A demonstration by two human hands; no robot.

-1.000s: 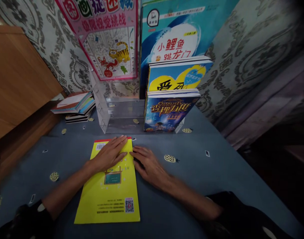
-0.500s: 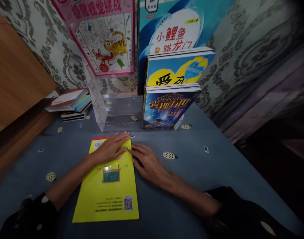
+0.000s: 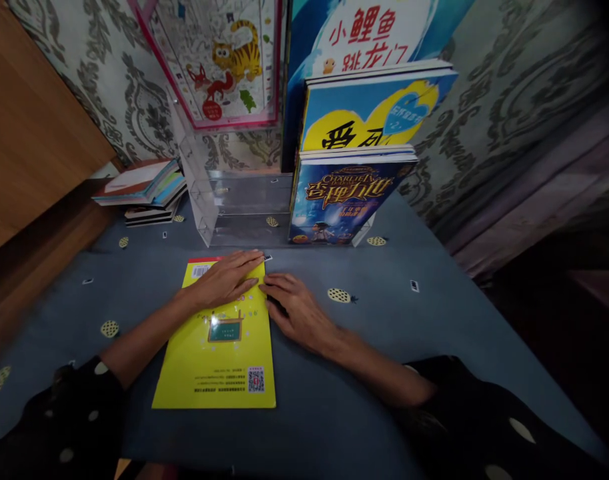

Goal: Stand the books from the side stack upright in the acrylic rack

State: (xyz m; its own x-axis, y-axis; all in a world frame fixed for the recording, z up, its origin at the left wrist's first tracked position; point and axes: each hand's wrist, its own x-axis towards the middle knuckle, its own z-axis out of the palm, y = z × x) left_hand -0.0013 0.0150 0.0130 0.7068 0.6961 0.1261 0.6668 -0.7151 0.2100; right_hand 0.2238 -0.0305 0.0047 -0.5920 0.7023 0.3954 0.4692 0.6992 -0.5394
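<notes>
A yellow book lies flat, back cover up, on the blue cloth-covered table. My left hand rests flat on its upper half, fingers stretched out. Fingers extended, my right hand lies on the table at the book's right edge, its fingertips touching that edge. Behind the book stands a clear acrylic book rack. A dark blue book and a blue-and-yellow book stand upright in the rack's right side.
A stack of thin books lies at the back left beside a wooden panel. A pink picture book and a large blue book lean against the patterned wall. The table's right edge drops into dark space.
Both hands and the yellow book keep their arrangement. The camera view has shifted, so everything sits slightly higher in the frame.
</notes>
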